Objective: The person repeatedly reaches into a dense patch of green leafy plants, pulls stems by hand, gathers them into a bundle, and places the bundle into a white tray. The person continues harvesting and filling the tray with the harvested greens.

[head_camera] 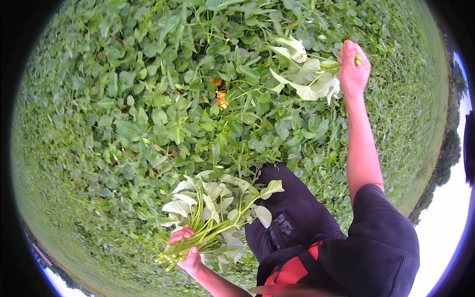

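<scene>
My left hand (191, 258), low in the view, grips a thick bunch of leafy green stems (219, 226) that look like water spinach. The cut stem ends stick out past my fingers at the lower left, and the pale leaf undersides fan out up and to the right, partly in front of my trousers. Far out at the upper right, my right hand (355, 72) is closed in a fist around a smaller bunch of similar leafy stems (310, 76). Its leaves point left, and short stem ends show at the fist's right side. The two bunches are apart.
Dense low green plants (148, 100) cover the ground all around. A yellow-orange withered leaf (221, 99) shows among them. My leg in dark trousers (293, 208) stands in the growth. Dark trees (441, 167) line the field's far edge at right.
</scene>
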The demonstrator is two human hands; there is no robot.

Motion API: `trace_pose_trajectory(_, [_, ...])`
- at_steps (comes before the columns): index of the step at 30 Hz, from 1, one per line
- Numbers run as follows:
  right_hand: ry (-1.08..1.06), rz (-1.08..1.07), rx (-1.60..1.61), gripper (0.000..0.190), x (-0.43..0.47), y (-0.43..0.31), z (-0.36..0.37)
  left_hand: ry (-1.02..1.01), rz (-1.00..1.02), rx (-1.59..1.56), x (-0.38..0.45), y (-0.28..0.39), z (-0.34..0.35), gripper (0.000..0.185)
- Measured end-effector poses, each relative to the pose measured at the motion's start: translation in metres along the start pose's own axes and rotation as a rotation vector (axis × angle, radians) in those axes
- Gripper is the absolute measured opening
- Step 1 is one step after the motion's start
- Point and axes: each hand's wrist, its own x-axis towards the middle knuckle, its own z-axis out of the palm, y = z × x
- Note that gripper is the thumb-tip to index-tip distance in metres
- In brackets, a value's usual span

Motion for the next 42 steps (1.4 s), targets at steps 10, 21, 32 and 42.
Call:
trace_pose_trajectory(10, [-0.881,-0.228,-0.037,0.041,-0.091,-0.242,0.021,-0.167,0.101,0.107,-0.002,0.074,0.076,0.048])
trace_pose_trajectory(21, [-0.769,-0.275,0.473,0.041,-0.222,-0.367,0.115,0.327,0.220,0.011,-0.064,0.155,0.103,0.054])
trace_pose_trajectory(32, [-1.490,0.154,0.896,0.091,-0.418,-0.451,0.105,0.441,0.465,-0.096,-0.243,0.148,-0.007,0.055])
trace_pose_trajectory(42, [-2.089,0.092,0.852,0.060,-0.731,-0.512,0.054,1.068,0.684,-0.024,-0.517,0.051,-0.150,0.041])
